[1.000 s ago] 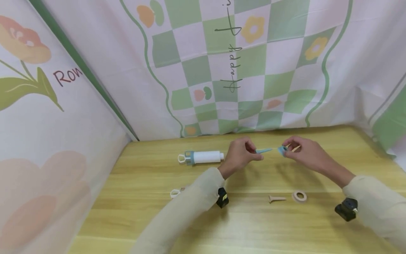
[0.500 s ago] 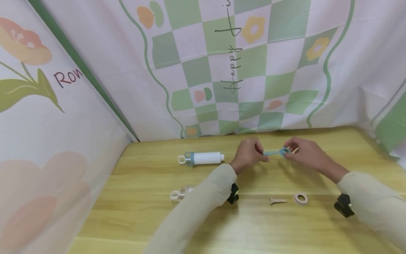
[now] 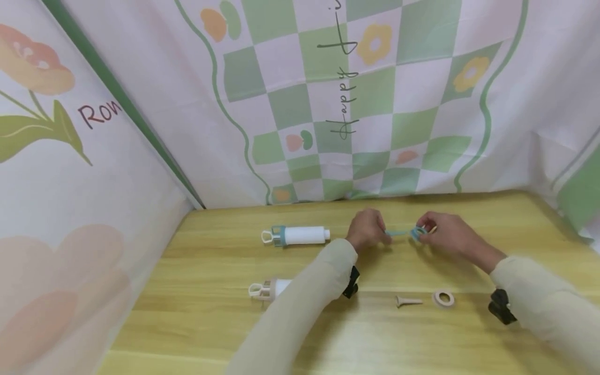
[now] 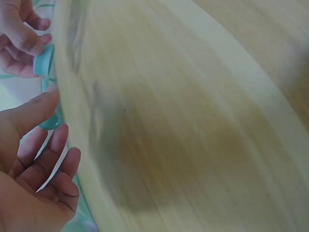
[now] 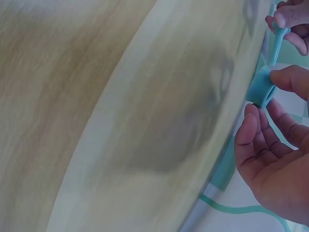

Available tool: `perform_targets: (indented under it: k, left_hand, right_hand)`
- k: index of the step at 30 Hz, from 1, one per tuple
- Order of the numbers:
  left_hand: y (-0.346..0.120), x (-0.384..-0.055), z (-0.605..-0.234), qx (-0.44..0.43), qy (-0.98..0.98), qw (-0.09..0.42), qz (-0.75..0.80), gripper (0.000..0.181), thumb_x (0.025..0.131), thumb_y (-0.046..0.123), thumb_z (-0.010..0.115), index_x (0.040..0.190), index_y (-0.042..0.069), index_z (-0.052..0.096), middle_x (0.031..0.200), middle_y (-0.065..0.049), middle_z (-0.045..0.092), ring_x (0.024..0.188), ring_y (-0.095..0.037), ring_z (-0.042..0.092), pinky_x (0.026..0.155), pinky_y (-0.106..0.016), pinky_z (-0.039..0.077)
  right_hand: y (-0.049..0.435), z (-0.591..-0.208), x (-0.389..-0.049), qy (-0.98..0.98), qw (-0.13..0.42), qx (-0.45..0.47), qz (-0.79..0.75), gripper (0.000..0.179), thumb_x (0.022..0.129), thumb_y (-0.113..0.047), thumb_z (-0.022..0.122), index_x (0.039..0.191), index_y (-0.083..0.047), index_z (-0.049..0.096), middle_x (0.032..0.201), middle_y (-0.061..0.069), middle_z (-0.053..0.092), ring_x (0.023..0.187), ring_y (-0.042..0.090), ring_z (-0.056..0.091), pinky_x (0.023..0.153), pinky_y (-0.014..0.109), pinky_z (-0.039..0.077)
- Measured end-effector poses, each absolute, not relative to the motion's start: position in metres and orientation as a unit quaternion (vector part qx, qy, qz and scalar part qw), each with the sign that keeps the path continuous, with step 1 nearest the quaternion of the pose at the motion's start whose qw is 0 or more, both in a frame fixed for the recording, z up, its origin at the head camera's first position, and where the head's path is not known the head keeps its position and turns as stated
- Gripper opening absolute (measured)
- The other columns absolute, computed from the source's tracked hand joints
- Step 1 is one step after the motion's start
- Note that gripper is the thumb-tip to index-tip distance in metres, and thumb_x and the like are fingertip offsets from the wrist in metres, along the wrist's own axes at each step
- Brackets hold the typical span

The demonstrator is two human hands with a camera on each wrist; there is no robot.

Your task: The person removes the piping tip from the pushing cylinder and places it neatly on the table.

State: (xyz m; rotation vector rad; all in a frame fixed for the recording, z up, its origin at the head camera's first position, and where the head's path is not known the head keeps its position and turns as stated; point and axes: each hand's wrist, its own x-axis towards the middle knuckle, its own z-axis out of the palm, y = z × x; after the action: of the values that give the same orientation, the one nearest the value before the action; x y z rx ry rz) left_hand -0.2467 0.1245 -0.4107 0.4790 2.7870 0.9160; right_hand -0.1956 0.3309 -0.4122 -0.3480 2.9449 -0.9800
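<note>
My left hand [image 3: 367, 229] pinches a slim teal stem [image 3: 397, 233] by its wider end, with the thin tip pointing right. My right hand [image 3: 447, 234] holds a teal ring [image 3: 417, 233] between thumb and fingers, just above the wooden table. In the right wrist view, the stem [image 5: 277, 46] ends close to the wall of the ring [image 5: 260, 87]; whether they touch I cannot tell. The left wrist view has the ring [image 4: 43, 62] above the left thumb, and part of the stem's round end [image 4: 52, 121] shows between thumb and fingers.
A white syringe-like tube [image 3: 304, 235] with a teal collar lies at the left back. A similar tube with a pinkish collar [image 3: 269, 290] is partly behind the left sleeve. In front of the right hand lie a pinkish flared stem [image 3: 409, 301] and a pinkish ring [image 3: 443, 298].
The left hand has moved right with the teal stem, and both hands are slightly lower. Half a second ago the stem tip appeared against the ring; now a small gap shows. The ring has turned.
</note>
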Motion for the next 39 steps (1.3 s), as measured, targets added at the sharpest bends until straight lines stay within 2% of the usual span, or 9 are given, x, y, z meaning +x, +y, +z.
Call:
perform_targets:
  k: [10, 18, 28, 39]
  left_hand:
    - [0.134, -0.247, -0.415, 0.142, 0.949, 0.102, 0.262, 0.035, 0.069, 0.020, 0.094, 0.070, 0.013, 0.060, 0.069, 0.006, 0.057, 0.062, -0.010, 0.051, 0.054, -0.021, 0.043]
    - [0.137, -0.247, -0.421, 0.127, 0.959, 0.105, 0.229, 0.034, 0.069, 0.022, 0.094, 0.073, 0.014, 0.061, 0.069, 0.006, 0.057, 0.062, -0.010, 0.052, 0.053, -0.022, 0.043]
    - [0.142, -0.247, -0.425, 0.137, 0.970, 0.092, 0.178, 0.034, 0.071, 0.027, 0.093, 0.071, 0.014, 0.062, 0.068, 0.006, 0.056, 0.060, -0.009, 0.052, 0.051, -0.022, 0.044]
    - [0.142, -0.244, -0.426, 0.145, 0.977, 0.076, 0.138, 0.034, 0.074, 0.028, 0.091, 0.066, 0.015, 0.061, 0.064, 0.007, 0.056, 0.058, -0.009, 0.051, 0.049, -0.024, 0.044]
  right_hand:
    - [0.329, -0.421, -0.200, 0.944, 0.009, -0.117, -0.309, 0.032, 0.086, -0.018, 0.076, 0.105, 0.006, 0.064, 0.089, 0.009, 0.066, 0.080, 0.025, 0.061, 0.067, 0.037, 0.051]
    - [0.329, -0.429, -0.200, 0.952, 0.009, -0.114, -0.284, 0.032, 0.082, -0.017, 0.079, 0.101, 0.005, 0.065, 0.086, 0.008, 0.066, 0.079, 0.026, 0.062, 0.071, 0.047, 0.053]
    - [0.330, -0.432, -0.201, 0.954, 0.003, -0.118, -0.275, 0.023, 0.084, -0.013, 0.077, 0.097, 0.002, 0.065, 0.083, 0.004, 0.065, 0.077, 0.022, 0.061, 0.067, 0.040, 0.050]
    - [0.331, -0.434, -0.203, 0.952, 0.007, -0.112, -0.285, 0.030, 0.084, -0.013, 0.078, 0.104, 0.005, 0.064, 0.086, 0.007, 0.067, 0.079, 0.024, 0.063, 0.068, 0.042, 0.052]
